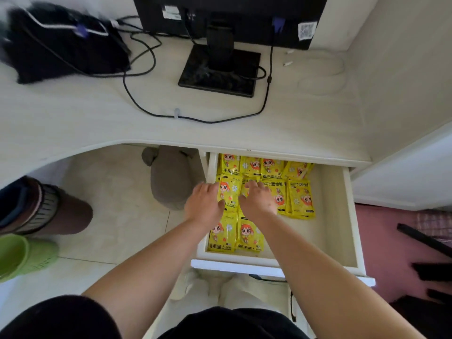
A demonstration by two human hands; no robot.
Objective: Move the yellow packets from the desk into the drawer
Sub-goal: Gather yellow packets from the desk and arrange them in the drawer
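- The left hand (204,204) and right hand (258,199) lie flat, fingers straight, gripping nothing.
- They press the yellow packets (300,196) into rows (probably so the drawer (352,216) shuts).

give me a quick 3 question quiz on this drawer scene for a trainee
1. True or false: some yellow packets lie on the desk.
2. The left hand and right hand rest on: A) the desk B) packets in the drawer C) nothing.
3. Fill in: the drawer's bare floor shows on its ___ side.
Key: 1 false; 2 B; 3 right.
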